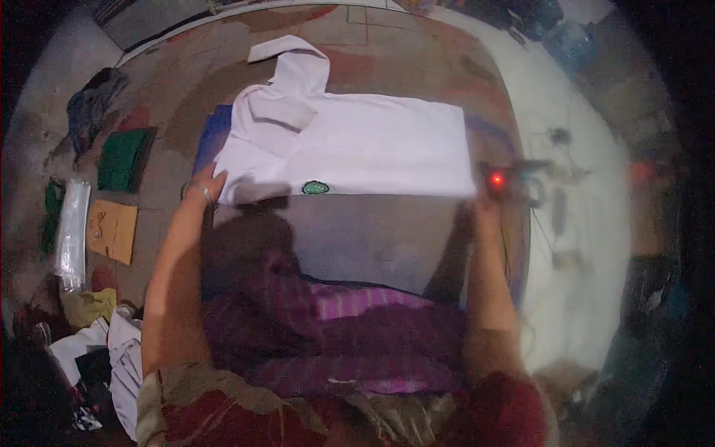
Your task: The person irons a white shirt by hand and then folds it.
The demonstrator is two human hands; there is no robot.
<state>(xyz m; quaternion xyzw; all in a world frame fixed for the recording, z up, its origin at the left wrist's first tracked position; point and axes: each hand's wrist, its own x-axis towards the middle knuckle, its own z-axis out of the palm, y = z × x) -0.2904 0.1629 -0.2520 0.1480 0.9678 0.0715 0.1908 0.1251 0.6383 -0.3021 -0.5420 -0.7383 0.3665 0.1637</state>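
In front of me a white shirt [380,139] lies folded lengthwise, with a green badge [315,187] near its lower edge. One sleeve [301,67] stretches away from me at the upper left, its end bent over. My left hand [205,185], a bracelet at the wrist, grips the shirt's near left corner between thumb and fingers. At the near right corner is my right hand [485,196], blurred and in shade, so its hold on the cloth is unclear. Just beyond it glows a red light [496,180] on a dark device whose shape is hard to make out.
A folded green cloth [122,160], a tan envelope [113,230] and clear plastic sleeves [73,234] lie at left. Crumpled garments [125,357] sit at lower left. Purple striped cloth [357,335] is bunched near me. A dark cord [507,246] runs along the right edge.
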